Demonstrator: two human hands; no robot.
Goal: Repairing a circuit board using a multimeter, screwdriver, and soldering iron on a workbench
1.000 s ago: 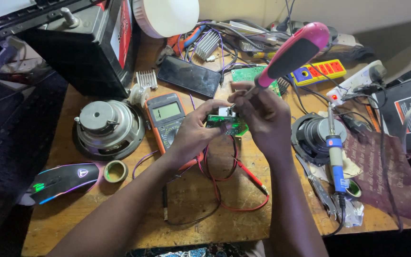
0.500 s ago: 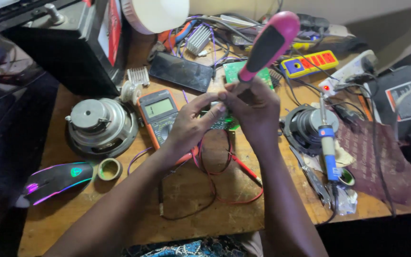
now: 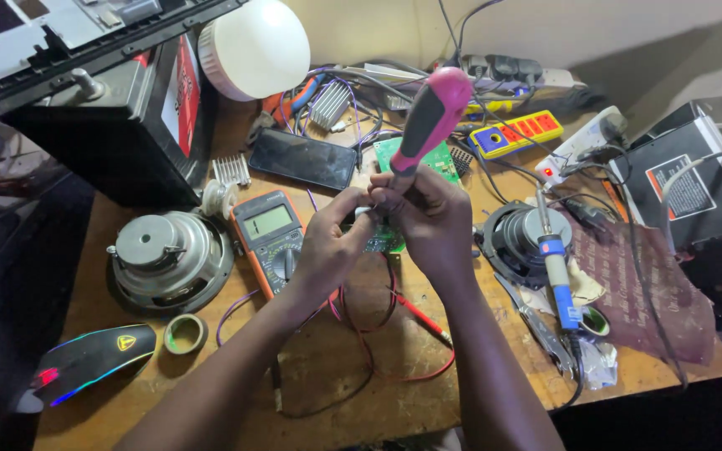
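My right hand (image 3: 428, 221) grips a screwdriver with a pink and black handle (image 3: 428, 121), the handle pointing up and away from me. My left hand (image 3: 332, 246) pinches a small green circuit board (image 3: 384, 240) held between both hands, above the wooden table (image 3: 327, 367). The screwdriver's tip is hidden behind my fingers at the board. Red and black probe leads (image 3: 394, 334) curl on the table just below my hands. An orange multimeter (image 3: 271, 238) lies directly left of my left hand.
A loose speaker (image 3: 169, 259), a tape roll (image 3: 185, 332) and a lit mouse (image 3: 85, 363) lie left. A second speaker (image 3: 516, 238), a blue soldering iron (image 3: 557, 276) and a reddish cloth (image 3: 637, 284) are right. Behind: phone (image 3: 302, 159), white bulb (image 3: 252, 50), black battery (image 3: 127, 125), power strip (image 3: 516, 134).
My hands and the board stay together near the table's middle. The screwdriver handle tilts more upright. The camera view has shifted slightly.
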